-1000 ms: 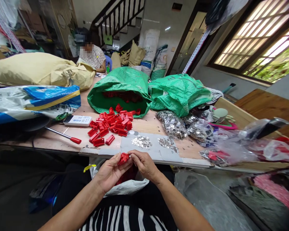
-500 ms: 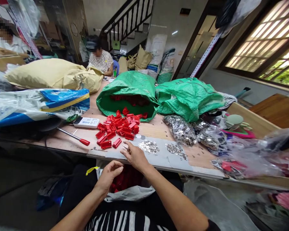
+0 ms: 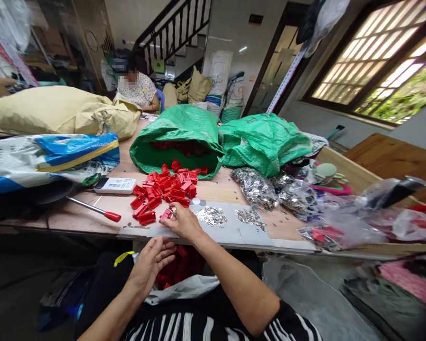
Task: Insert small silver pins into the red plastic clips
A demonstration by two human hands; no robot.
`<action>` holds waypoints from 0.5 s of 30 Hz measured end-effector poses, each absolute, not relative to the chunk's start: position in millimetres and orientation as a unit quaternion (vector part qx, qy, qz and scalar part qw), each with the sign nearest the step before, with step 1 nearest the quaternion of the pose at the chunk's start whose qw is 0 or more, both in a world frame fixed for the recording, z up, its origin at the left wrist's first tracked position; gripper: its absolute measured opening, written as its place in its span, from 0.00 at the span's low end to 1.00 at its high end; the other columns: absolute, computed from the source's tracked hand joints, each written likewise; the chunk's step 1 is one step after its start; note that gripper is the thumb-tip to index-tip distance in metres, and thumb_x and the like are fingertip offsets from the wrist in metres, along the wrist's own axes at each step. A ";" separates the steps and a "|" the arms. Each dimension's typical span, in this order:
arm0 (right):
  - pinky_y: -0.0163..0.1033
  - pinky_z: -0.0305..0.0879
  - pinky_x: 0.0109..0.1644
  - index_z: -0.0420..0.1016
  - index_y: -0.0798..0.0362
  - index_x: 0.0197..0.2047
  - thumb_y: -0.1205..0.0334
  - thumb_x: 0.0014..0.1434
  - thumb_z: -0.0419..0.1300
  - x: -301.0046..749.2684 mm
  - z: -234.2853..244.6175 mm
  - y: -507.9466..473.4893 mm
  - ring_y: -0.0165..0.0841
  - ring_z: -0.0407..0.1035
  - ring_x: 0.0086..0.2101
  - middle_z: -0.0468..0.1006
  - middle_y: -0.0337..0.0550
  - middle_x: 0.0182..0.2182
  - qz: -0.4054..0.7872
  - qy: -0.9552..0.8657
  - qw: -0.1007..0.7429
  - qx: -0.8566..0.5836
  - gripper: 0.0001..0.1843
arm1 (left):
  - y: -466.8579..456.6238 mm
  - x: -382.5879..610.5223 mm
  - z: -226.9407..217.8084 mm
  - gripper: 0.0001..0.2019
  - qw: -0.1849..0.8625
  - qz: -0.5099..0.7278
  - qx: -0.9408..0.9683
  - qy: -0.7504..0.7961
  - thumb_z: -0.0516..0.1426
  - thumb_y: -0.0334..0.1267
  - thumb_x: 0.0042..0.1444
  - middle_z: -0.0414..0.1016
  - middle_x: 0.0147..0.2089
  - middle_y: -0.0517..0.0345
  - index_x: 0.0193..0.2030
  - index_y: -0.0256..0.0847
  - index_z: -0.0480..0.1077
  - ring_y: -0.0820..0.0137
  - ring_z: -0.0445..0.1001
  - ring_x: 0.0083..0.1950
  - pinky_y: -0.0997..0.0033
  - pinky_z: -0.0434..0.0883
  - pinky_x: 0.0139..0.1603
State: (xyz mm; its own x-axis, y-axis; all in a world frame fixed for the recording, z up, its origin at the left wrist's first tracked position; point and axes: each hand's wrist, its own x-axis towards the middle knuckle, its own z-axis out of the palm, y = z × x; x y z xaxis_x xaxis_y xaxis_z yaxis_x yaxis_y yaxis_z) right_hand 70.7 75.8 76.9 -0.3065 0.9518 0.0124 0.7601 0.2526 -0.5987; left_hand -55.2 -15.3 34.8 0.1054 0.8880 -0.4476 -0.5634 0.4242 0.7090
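My right hand [image 3: 185, 221] is closed at the near edge of the table, thumb and fingers pinching a red plastic part [image 3: 166, 214]. A small, thin metal piece shows at its fingertips, partly hidden. Below the table edge my left hand [image 3: 147, 265] is open, palm turned up and fingers stretched out, with nothing in it. It hovers beside an open white bag [image 3: 184, 287] of red parts on my lap. Just beyond my right hand lies a loose heap of red plastic parts [image 3: 154, 202]. A pile of small metal pieces [image 3: 212, 216] lies right of that hand.
A green sack [image 3: 177, 118] spills red parts; another green sack [image 3: 262, 139] stands beside it. Clear bags of metal pieces [image 3: 255, 187] lie right. A red-handled lever [image 3: 95, 210] and a white device [image 3: 115, 185] are left. A person [image 3: 137, 92] sits across the table.
My right hand has moved onto the nearest red part and taken hold of it. My left hand has uncurled its fingers and turned its palm up. The view has swung slightly right.
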 end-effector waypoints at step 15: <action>0.33 0.59 0.33 0.70 0.50 0.48 0.57 0.60 0.55 195.4 60.5 17.3 0.29 0.65 0.28 0.72 0.35 0.27 0.301 -0.713 0.254 -0.580 0.14 | -20.8 -24.4 43.2 0.19 0.791 0.424 0.179 0.402 0.65 0.29 0.47 0.79 0.39 0.50 0.47 0.38 0.68 0.64 0.80 0.36 0.74 0.75 0.33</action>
State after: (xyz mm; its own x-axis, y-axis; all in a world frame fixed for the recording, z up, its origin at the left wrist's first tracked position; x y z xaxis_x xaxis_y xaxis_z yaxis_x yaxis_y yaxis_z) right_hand 195.4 17.3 60.5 -0.1983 0.9800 0.0131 0.6743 0.1461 -0.7239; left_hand -24.4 -20.8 43.2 0.3161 0.8153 -0.4850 -0.5279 0.5760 0.6242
